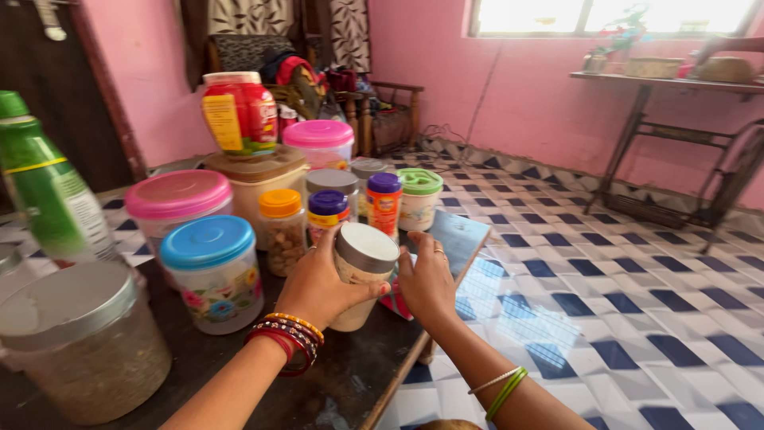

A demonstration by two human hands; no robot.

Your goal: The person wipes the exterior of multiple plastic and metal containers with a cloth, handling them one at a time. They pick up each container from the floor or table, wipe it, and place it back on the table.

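My left hand (322, 283) is wrapped around a tall beige jar with a grey lid (364, 259) that stands near the front edge of the dark table (342, 382). My right hand (426, 283) rests just to the right of the jar, fingers curled against its side. Directly behind the jar stand a small jar with an orange lid (282, 227), a blue-lidded bottle (327, 211) and an orange bottle with a purple cap (384, 201).
A blue-lidded floral tub (213, 271), pink-lidded tubs (177, 203) and a grey-lidded tub (76, 334) crowd the left. A green bottle (44, 187) stands at far left, a red jar (239, 111) behind. Blue-and-white tiled floor (605, 287) lies to the right, with a metal stand (676, 159).
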